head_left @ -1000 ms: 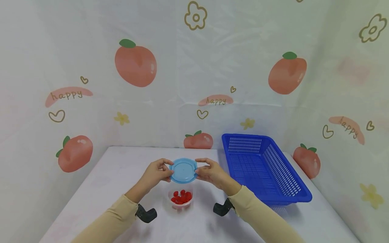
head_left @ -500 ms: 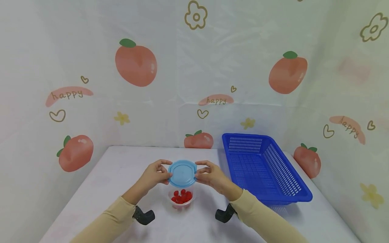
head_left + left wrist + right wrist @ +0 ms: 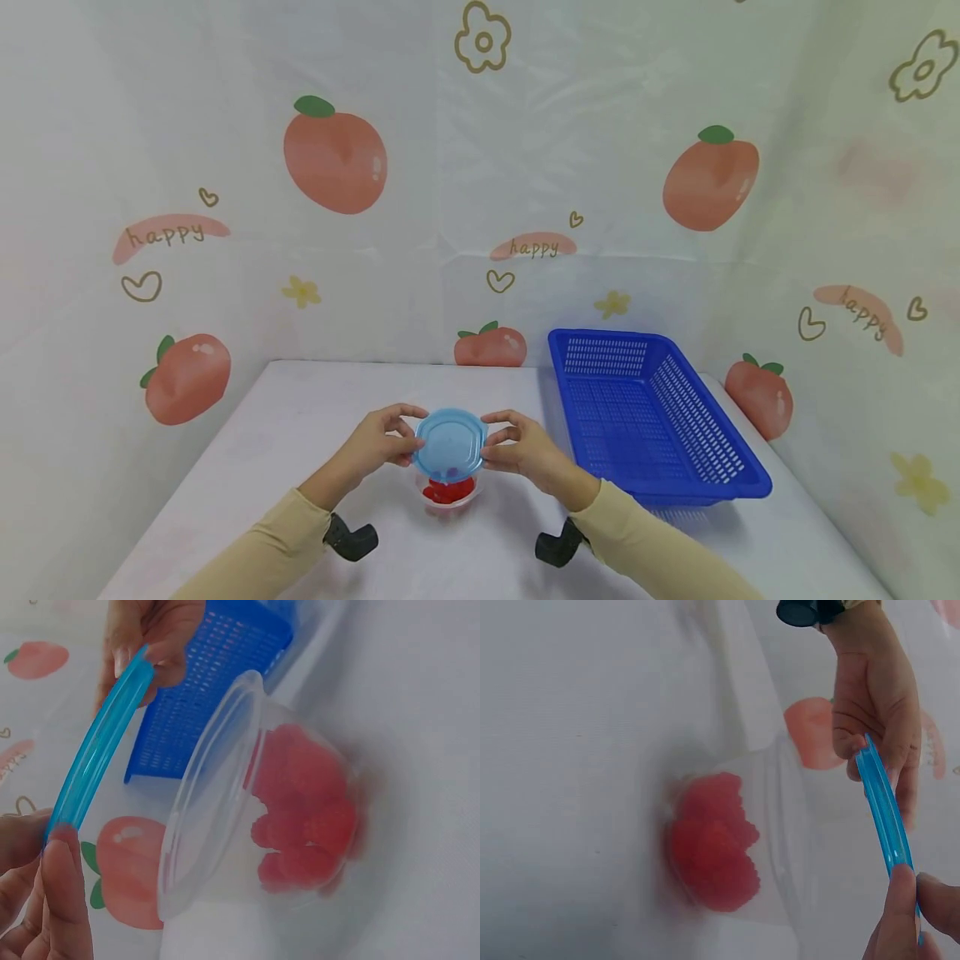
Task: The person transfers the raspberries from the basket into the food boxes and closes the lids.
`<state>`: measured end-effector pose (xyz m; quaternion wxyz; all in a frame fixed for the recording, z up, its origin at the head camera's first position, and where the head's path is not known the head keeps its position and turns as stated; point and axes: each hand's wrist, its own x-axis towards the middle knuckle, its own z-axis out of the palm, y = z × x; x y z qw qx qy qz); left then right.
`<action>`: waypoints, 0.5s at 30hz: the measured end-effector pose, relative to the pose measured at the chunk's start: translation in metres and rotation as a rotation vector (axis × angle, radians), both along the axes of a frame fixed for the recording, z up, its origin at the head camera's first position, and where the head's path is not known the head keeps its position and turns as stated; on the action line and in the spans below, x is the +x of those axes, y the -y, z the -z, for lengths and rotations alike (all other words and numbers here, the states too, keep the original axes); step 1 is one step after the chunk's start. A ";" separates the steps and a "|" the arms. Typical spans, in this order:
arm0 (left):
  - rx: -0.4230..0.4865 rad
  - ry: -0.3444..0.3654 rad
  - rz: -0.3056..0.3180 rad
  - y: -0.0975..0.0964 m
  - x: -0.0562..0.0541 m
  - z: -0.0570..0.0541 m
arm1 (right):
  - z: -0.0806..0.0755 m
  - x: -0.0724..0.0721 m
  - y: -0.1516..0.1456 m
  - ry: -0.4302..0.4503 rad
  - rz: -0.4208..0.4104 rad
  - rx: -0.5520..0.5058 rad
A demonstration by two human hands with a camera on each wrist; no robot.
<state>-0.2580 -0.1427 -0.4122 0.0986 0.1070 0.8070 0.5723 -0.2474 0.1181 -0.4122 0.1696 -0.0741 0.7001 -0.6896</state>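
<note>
Between my two hands is a round, translucent blue lid (image 3: 450, 446). My left hand (image 3: 386, 437) pinches its left edge, thumb against fingers, and my right hand (image 3: 519, 446) pinches the right edge the same way. Below it on the table stands a clear plastic bowl (image 3: 214, 802) with several red raspberry-like fruits (image 3: 307, 810) in it. In the head view the lid overlaps the bowl's far part; both wrist views show a gap between lid and rim.
A large blue plastic basket (image 3: 652, 492) with perforated walls stands to the right, behind my right forearm. The white table (image 3: 322, 400) meets a fruit-printed curtain (image 3: 420, 167) at the back and sides.
Both hands have lowered the lid toward me and the bowl, so it now covers part of the fruit in the head view. Bowl and basket have stayed put.
</note>
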 end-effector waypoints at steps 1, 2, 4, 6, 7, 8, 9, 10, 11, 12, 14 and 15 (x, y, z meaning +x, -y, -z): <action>-0.008 0.000 0.000 0.000 0.000 0.001 | 0.001 0.001 0.000 0.000 -0.005 0.008; -0.010 0.002 0.003 0.000 0.000 0.003 | 0.002 0.003 0.001 -0.004 -0.010 0.015; -0.014 0.008 0.012 0.001 -0.001 0.006 | 0.006 0.004 0.002 -0.006 -0.014 0.025; -0.013 0.019 0.024 0.001 -0.002 0.010 | 0.011 0.006 0.003 -0.014 -0.018 0.032; -0.014 0.022 0.033 0.002 -0.002 0.012 | 0.013 0.007 0.003 -0.018 -0.020 0.032; -0.008 0.024 0.043 0.002 -0.002 0.013 | 0.015 0.008 0.003 -0.022 -0.021 0.031; -0.008 0.024 0.049 0.002 -0.002 0.015 | 0.018 0.008 0.004 -0.026 -0.021 0.033; -0.006 0.022 0.056 0.003 -0.002 0.017 | 0.020 0.009 0.004 -0.027 -0.020 0.033; -0.004 0.020 0.061 0.003 -0.002 0.018 | 0.021 0.009 0.005 -0.031 -0.020 0.034; -0.005 0.017 0.065 0.003 -0.002 0.019 | 0.023 0.010 0.005 -0.031 -0.018 0.034; -0.009 0.012 0.066 0.002 -0.001 0.020 | 0.024 0.010 0.006 -0.033 -0.014 0.038; -0.016 0.012 0.065 0.001 -0.001 0.021 | 0.025 0.010 0.006 -0.035 -0.013 0.041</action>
